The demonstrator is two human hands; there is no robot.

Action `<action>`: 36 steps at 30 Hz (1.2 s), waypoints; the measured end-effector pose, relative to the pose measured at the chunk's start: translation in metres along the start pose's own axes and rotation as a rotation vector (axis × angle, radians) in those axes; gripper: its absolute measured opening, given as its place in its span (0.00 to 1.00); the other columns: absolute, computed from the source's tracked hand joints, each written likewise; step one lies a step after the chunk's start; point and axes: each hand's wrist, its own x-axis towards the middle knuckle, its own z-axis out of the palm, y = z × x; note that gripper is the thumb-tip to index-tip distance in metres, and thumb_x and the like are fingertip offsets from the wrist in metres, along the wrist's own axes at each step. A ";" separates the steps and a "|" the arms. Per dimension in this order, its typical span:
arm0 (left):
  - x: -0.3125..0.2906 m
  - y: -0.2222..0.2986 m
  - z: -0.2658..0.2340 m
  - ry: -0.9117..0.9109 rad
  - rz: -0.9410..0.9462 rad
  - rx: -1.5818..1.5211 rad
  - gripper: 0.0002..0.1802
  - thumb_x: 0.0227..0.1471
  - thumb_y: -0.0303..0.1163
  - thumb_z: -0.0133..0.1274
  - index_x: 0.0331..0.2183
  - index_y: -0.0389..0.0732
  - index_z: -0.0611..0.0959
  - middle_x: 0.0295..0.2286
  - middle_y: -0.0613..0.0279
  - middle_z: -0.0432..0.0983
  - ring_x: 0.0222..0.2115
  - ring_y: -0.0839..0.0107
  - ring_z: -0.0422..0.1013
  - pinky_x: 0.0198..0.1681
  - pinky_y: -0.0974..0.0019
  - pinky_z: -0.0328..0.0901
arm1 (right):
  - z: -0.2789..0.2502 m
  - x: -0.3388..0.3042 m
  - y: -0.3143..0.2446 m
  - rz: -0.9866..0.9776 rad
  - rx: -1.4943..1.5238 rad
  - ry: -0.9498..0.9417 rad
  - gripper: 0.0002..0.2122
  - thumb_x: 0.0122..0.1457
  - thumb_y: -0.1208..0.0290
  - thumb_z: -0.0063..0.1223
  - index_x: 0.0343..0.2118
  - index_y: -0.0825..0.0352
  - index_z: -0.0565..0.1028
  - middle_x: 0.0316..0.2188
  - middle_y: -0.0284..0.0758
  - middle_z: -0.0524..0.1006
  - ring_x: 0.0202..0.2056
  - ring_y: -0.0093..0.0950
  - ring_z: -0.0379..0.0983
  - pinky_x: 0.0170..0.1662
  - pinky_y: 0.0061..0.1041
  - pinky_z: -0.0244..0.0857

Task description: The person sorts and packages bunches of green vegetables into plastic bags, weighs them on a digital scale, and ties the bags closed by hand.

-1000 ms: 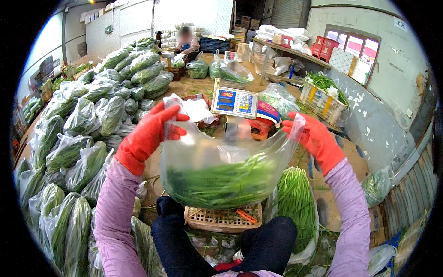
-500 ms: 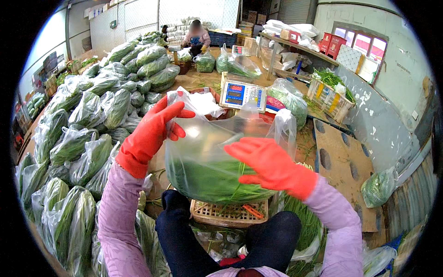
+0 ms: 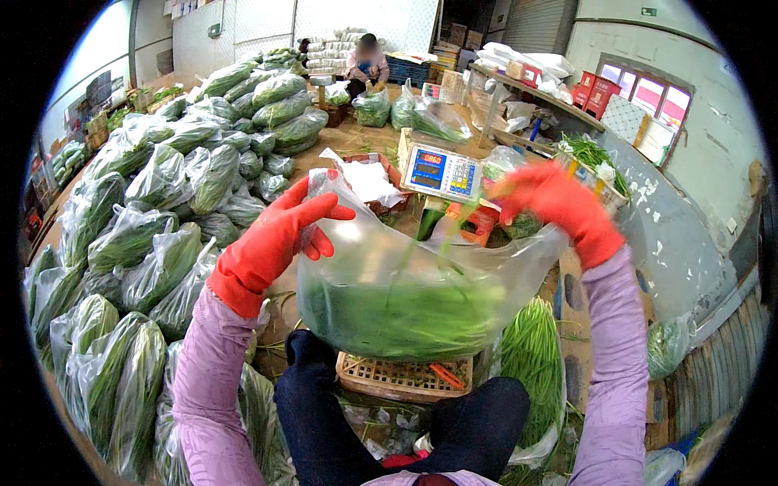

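In front of my knees a clear plastic bag [image 3: 405,304] bulges with long green stalks. My left hand [image 3: 279,247], in a red rubber glove, has its curled fingers hooked at the bag's upper left side, and plastic shows between them. Higher up on the right, my right hand [image 3: 559,211], gloved alike, is smeared by motion; its fingers cannot be made out clearly. A few loose stalks [image 3: 455,235] stick up from the bag's mouth near it. Below the bag is a tan slatted plastic crate [image 3: 389,381] with a slim orange tool [image 3: 446,375] on it.
Just beyond the bag stands a digital scale [image 3: 442,172]; left of it is a red crate with white bags [image 3: 369,180]. Bagged greens [image 3: 194,182] pile up on the left. More stalks [image 3: 531,356] lie by my right knee. A person [image 3: 367,65] sits at the back.
My right hand has swung up and to the right, away from the bag's middle. The bag's mouth has spread wider to the right. My left hand stays at its side of the bag.
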 end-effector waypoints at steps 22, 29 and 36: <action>0.003 -0.023 -0.010 -0.136 0.035 -0.322 0.43 0.44 0.19 0.49 0.62 0.46 0.55 0.55 0.45 0.62 0.19 0.69 0.71 0.23 0.70 0.66 | 0.119 -0.020 0.120 0.392 -1.156 -0.290 0.23 0.51 0.59 0.56 0.48 0.67 0.70 0.28 0.44 0.78 0.32 0.42 0.76 0.32 0.43 0.66; 0.025 -0.027 -0.015 -0.110 0.075 -0.328 0.34 0.53 0.25 0.48 0.60 0.44 0.58 0.54 0.44 0.64 0.18 0.70 0.72 0.20 0.71 0.66 | 0.054 -0.059 0.122 -0.338 -1.665 0.595 0.23 0.54 0.71 0.45 0.55 0.66 0.64 0.48 0.45 0.73 0.52 0.41 0.68 0.49 0.46 0.63; 0.064 -0.023 -0.009 -0.122 0.121 -0.176 0.25 0.55 0.26 0.50 0.55 0.41 0.68 0.52 0.58 0.66 0.20 0.75 0.71 0.25 0.73 0.68 | -0.049 -0.047 0.163 0.776 0.182 0.144 0.09 0.51 0.67 0.52 0.30 0.66 0.79 0.25 0.38 0.80 0.28 0.32 0.78 0.30 0.34 0.71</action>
